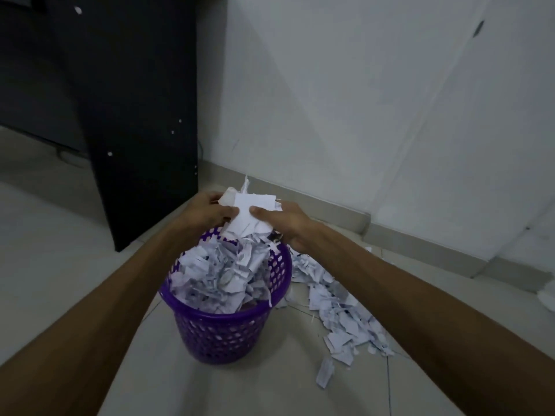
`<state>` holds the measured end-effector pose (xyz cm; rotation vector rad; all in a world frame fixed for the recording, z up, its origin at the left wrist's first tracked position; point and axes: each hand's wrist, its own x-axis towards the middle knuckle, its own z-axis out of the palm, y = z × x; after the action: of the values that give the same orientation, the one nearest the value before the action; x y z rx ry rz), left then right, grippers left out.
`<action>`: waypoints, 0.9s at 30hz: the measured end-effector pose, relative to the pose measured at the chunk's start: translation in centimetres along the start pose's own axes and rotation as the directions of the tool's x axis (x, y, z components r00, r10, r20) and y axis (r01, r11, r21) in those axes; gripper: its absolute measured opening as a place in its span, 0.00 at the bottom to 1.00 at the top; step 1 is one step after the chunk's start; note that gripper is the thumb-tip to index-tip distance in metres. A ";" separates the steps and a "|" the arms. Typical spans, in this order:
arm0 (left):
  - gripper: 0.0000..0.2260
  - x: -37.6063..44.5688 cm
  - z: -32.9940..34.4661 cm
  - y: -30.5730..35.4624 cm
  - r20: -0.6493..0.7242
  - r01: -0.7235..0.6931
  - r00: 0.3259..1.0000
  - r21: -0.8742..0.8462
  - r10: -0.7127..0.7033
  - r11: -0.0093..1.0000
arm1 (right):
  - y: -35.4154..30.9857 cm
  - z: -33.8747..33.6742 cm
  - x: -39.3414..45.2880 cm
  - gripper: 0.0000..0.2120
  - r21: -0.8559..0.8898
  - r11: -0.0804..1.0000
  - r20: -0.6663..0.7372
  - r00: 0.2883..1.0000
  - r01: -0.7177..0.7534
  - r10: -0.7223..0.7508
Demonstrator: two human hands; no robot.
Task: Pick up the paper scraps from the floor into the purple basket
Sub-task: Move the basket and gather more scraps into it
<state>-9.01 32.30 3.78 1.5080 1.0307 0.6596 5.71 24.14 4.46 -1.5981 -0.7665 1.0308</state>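
L hand (207, 213) & R hand (283, 223) pinching paper wad (250, 213) over purple basket (222, 325); basket heaping w/ scraps, so risking spillover onto floor pile (336, 307).

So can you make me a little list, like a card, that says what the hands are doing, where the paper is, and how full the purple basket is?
left hand: left hand grips one side of a paper bundle
right hand: right hand grips the other side
bundle place: above the far rim of the purple basket
basket: heaped with scraps past its rim
floor: scrap pile lies to the right of the basket
job: not done
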 end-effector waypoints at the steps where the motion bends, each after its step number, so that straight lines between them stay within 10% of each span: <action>1: 0.23 -0.1 -0.2 -0.4 0.008 0.004 1.000 0.001 -0.004 1.000 | 0.4 0.1 0.2 0.15 -0.004 1.000 0.012 1.000 0.002 -0.001; 16: 0.13 -0.7 -1.0 -3.9 0.062 0.088 0.992 0.269 -0.109 0.959 | 5.0 -1.1 1.0 0.22 -0.017 0.995 0.302 0.948 -0.103 0.103; 27: 0.17 -0.1 -0.9 -5.4 -0.058 0.036 0.998 0.305 -0.019 0.952 | 3.2 -2.3 0.0 0.18 -0.179 0.977 0.059 0.993 0.113 -0.104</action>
<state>-11.20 32.53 -1.25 1.7475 1.2371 0.5409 7.75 22.35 1.57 -1.6697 -0.9947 0.9455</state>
